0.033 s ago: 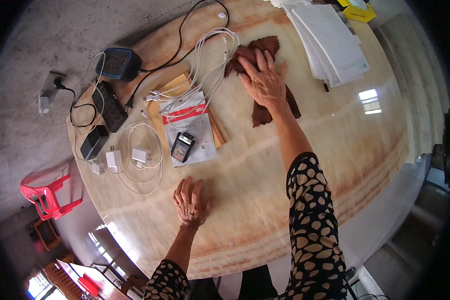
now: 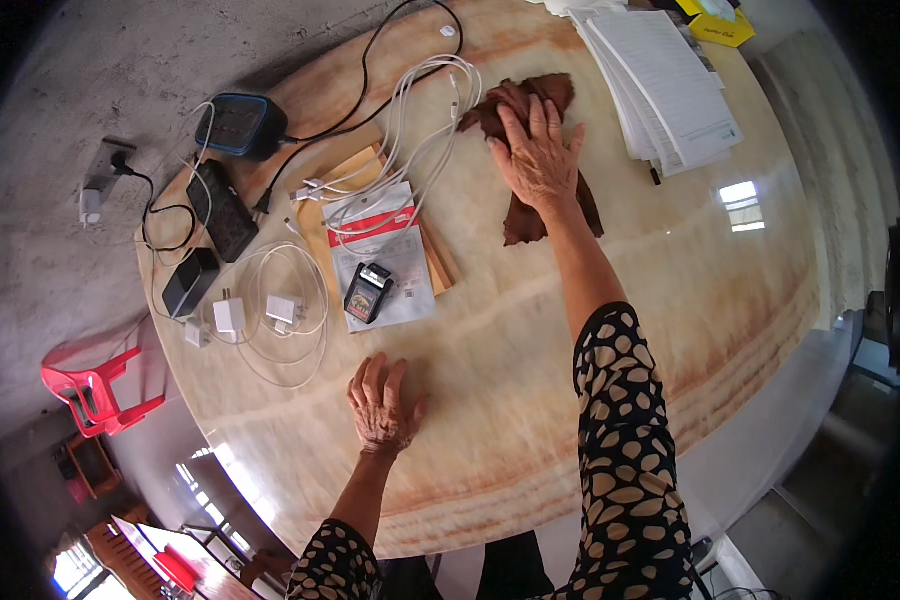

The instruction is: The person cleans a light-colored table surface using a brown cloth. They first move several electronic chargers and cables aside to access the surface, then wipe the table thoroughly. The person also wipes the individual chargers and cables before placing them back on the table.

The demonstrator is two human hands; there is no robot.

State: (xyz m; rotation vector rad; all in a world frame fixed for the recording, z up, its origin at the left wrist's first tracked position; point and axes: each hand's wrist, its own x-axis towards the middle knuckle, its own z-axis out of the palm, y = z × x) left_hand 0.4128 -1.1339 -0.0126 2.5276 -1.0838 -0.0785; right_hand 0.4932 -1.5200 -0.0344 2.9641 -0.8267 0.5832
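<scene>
Spread flat over a crumpled brown cloth (image 2: 553, 90), my right hand (image 2: 540, 165) presses it against the marble-patterned table (image 2: 530, 390). Its fingers are stretched and apart, and part of the cloth is hidden under the palm. A loose end of the cloth trails out beside the wrist. My left hand (image 2: 380, 408) rests palm down on the near left of the table, fingers extended, with nothing in it. Beyond that hand lies a small black device (image 2: 368, 293) with a label, on top of a white and red packet (image 2: 395, 255).
White cables (image 2: 402, 110) loop over the packet and brown envelopes (image 2: 440, 262). White chargers (image 2: 229, 315), a black box (image 2: 190, 283), a black power bank-like block (image 2: 222, 210) and a blue-black case (image 2: 240, 126) line the left edge. Papers (image 2: 660, 90) lie at the far right.
My right hand has slid slightly to the right, and the upper part of the brown cloth has shifted with it. My left hand stays in place.
</scene>
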